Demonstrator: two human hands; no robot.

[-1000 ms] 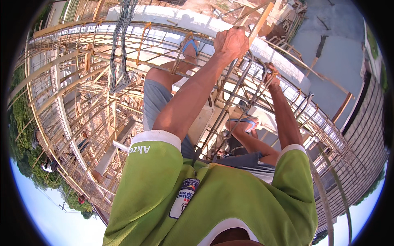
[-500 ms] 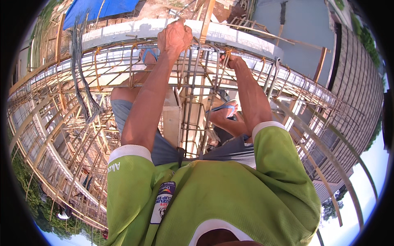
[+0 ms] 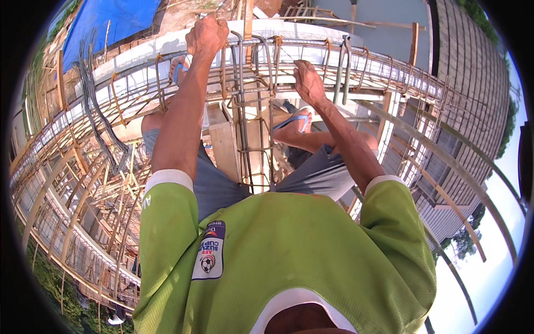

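A steel rebar cage with bent stirrups runs across in front of me and down between my legs. My left hand is a closed fist just beyond the top bar, left of the tall hooked bars; what it grips is hidden. Right of those bars, my right hand pinches what looks like a thin tie wire that slants up toward a stirrup corner. Next to this hand, long-handled pincers hang over the top bar. A bundle of grey tie wires is draped over the cage at the left.
My feet in flip-flops straddle the cage, beside a wooden formwork board. A pale concrete ledge lies beyond. Bamboo poles slant at the right, near a block wall. A blue tarp is at the far left.
My right hand has come away from the stirrup, back toward me, with the thin wire now showing. The view has shifted; my left fist stays closed near the top bar.
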